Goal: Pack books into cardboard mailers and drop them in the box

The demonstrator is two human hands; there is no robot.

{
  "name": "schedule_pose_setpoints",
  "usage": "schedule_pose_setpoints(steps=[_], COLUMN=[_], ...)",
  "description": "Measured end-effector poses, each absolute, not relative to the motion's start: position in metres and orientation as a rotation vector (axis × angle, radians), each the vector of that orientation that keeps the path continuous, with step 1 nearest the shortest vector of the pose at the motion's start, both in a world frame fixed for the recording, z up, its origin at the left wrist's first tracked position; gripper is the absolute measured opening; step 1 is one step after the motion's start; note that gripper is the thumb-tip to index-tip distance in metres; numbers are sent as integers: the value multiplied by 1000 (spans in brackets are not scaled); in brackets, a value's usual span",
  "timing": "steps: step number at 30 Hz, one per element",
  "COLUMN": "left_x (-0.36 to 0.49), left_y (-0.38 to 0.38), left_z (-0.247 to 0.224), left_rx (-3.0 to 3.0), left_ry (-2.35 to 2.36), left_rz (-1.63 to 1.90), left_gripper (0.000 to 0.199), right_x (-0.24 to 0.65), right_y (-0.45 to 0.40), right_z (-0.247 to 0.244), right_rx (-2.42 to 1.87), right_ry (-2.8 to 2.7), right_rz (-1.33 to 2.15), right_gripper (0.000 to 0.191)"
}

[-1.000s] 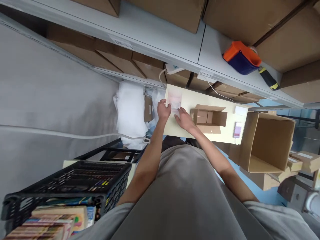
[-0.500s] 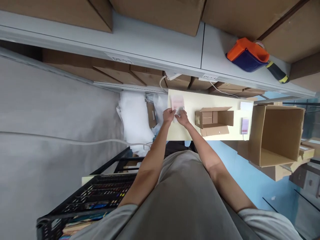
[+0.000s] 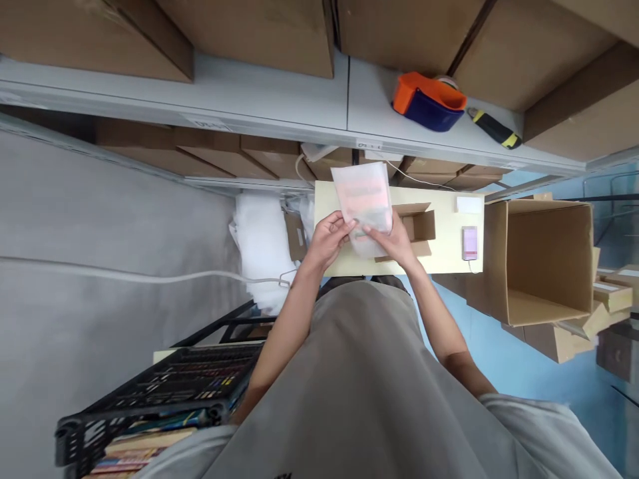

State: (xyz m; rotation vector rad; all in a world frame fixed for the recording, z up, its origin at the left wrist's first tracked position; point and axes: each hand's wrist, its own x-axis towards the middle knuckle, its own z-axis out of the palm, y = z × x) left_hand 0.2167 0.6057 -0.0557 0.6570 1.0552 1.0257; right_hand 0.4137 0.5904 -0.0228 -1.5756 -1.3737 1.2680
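Held up over the table (image 3: 444, 259) is a flat, book-like packet (image 3: 364, 193) in a translucent white wrap, with pink and darker bands showing through. My left hand (image 3: 330, 239) pinches its lower left edge between thumb and fingers. On the other side, my right hand (image 3: 395, 241) grips the lower right, thumb on the front and fingers behind. Partly hidden by the packet and my right hand, a small open cardboard box (image 3: 422, 226) lies on the table with its flaps spread.
White foam sheets (image 3: 262, 246) are stacked at the left. A phone (image 3: 469, 243) lies at the table's right end, beside a large open carton (image 3: 544, 259). A tape dispenser (image 3: 429, 103) and a utility knife (image 3: 494, 128) rest on the shelf above. A black crate (image 3: 144, 406) with books stands lower left.
The wrapped packet has come up off the table towards me, and both hands have risen with it. It now covers part of the small box. My view has shifted to the right.
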Motion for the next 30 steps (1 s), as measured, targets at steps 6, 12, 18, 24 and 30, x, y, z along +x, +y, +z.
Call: schedule_pose_setpoints(steps=[6, 12, 18, 24, 30], left_x=[296, 320, 344, 359, 365], left_y=[602, 612, 622, 616, 628], left_z=[-45, -29, -53, -95, -126], left_rx=[1078, 1832, 2155, 2009, 1897], left_ry=[1195, 1415, 1312, 1566, 1574], left_rz=[1006, 949, 363, 114, -174], left_gripper=[59, 90, 41, 50, 48], right_x=[505, 570, 569, 551, 537], right_y=[581, 601, 639, 653, 658], right_z=[-22, -15, -22, -57, -88], right_rx=[-1497, -1684, -1739, -1730, -1902], right_ry=[-1362, -2107, -2760, -2931, -2905], right_rz=[1290, 1081, 1004, 1117, 1318], right_gripper=[67, 40, 46, 47, 50])
